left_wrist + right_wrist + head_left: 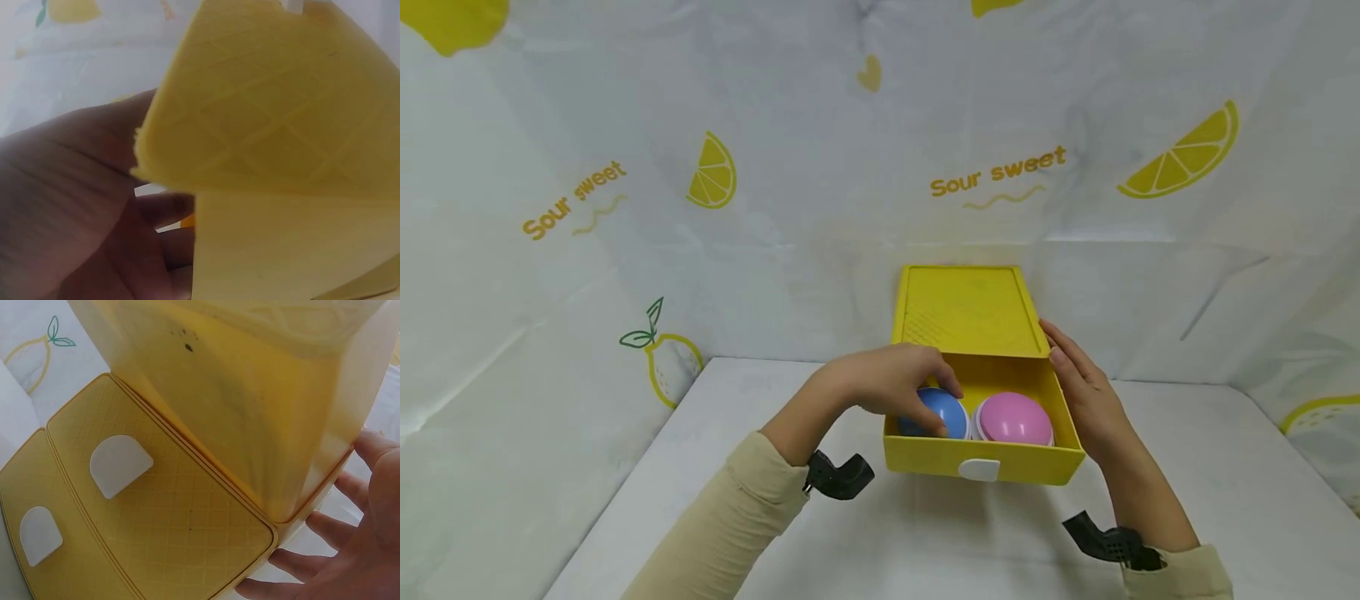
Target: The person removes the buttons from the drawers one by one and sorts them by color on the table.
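Here, a yellow box [981, 462] sits open near the middle of the white worktop [1210, 500], its lid [967, 310] tipped up and back against the cloth backdrop [820, 167] printed with lemon slices and the words "Sour sweet". A small white latch tab [979, 470] shows on the front wall of the box. Inside lie two domes side by side: a blue dome [942, 414] on the left and a pink dome [1013, 417] on the right, touching or very nearly so.

The left hand [891, 382] reaches over the left wall of the box and grasps the blue dome, fingers curled down over its top and thumb against its front. The blue dome rests in the left half of the box. In the left wrist view the palm is close against a yellow textured wall of the box [275, 125], and little else can be made out.

The right hand [1086, 392] lies flat along the outside of the right wall of the box, fingers straight and pointing toward the lid hinge, grasping nothing. The right wrist view shows the same released fingers [325, 523] spread just beside the corner of the box [250, 425], with the patterned inner face of the lid [175, 512] and a white tab [119, 464].

Both forearms wear beige sleeves [730, 517] with black wrist mounts [838, 477].
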`<state>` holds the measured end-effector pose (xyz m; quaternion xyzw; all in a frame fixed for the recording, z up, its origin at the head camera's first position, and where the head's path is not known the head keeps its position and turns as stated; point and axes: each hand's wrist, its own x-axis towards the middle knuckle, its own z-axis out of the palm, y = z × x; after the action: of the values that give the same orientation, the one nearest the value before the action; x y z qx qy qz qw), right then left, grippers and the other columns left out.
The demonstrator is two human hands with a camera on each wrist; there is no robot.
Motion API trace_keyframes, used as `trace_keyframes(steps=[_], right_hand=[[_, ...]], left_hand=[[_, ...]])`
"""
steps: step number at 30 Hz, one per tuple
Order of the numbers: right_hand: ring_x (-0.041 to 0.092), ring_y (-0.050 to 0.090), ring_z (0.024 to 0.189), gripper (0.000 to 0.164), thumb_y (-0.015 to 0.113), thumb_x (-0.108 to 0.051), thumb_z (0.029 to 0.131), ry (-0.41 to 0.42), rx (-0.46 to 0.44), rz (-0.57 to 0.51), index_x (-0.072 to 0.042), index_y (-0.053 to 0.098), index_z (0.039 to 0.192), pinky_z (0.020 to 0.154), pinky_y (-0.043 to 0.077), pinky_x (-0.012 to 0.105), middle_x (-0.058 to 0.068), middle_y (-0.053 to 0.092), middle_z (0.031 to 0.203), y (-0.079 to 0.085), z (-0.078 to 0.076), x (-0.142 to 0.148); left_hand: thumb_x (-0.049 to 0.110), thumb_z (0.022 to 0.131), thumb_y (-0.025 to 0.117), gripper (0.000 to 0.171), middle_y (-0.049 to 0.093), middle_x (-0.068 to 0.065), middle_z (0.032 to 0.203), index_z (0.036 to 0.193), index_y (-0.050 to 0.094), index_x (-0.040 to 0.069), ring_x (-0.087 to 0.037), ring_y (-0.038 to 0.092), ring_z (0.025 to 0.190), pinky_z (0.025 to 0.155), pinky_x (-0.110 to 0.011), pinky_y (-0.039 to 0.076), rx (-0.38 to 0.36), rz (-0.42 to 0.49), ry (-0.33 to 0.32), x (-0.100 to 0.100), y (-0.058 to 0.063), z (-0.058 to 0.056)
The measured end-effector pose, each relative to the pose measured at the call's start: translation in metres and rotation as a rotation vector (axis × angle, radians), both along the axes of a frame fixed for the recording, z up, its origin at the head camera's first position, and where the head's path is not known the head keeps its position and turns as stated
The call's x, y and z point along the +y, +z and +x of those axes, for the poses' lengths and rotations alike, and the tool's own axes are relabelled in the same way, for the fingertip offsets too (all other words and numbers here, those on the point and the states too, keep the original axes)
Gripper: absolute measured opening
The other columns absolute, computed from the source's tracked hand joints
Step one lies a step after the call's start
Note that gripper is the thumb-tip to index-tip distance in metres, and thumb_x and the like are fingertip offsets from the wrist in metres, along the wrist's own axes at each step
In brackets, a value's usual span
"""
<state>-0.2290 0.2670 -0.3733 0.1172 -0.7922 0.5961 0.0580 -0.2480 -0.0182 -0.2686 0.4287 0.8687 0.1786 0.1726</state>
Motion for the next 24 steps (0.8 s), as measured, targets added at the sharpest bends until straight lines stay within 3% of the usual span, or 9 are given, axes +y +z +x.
trace_keyframes(steps=[9, 15, 24], right_hand=[[0.032, 0.031, 0.149, 0.055, 0.03, -0.048, 0.109, 0.005, 0.004, 0.004, -0.038, 0.019, 0.161, 0.093, 0.047, 0.007, 0.007, 0.021, 0.169, -0.0009, 0.0003, 0.0004], [0.02, 0.036, 0.145, 0.055, 0.03, -0.046, 0.109, 0.011, 0.006, -0.011, -0.036, 0.019, 0.162, 0.093, 0.046, 0.006, 0.008, 0.022, 0.169, -0.0018, 0.0004, 0.001], [0.002, 0.04, 0.135, 0.055, 0.031, -0.045, 0.109, 0.017, 0.0, -0.022, -0.036, 0.018, 0.162, 0.092, 0.048, 0.007, 0.01, 0.022, 0.169, -0.0022, 0.0006, 0.0007]], left_hand=[[0.031, 0.083, 0.083, 0.043, 0.066, 0.004, 0.118, 0.122, 0.07, 0.018, -0.011, 0.058, 0.105, 0.084, -0.017, 0.054, -0.027, 0.034, 0.018, -0.0026, -0.003, -0.0028], [0.033, 0.084, 0.083, 0.054, 0.069, 0.001, 0.125, 0.132, 0.065, 0.016, -0.01, 0.062, 0.105, 0.086, -0.017, 0.054, -0.051, 0.043, 0.029, -0.0044, -0.0053, -0.0027], [0.037, 0.083, 0.083, 0.057, 0.063, 0.004, 0.129, 0.134, 0.065, 0.021, -0.011, 0.055, 0.113, 0.086, -0.019, 0.054, -0.024, 0.077, -0.01, -0.0076, -0.0046, -0.0031]])
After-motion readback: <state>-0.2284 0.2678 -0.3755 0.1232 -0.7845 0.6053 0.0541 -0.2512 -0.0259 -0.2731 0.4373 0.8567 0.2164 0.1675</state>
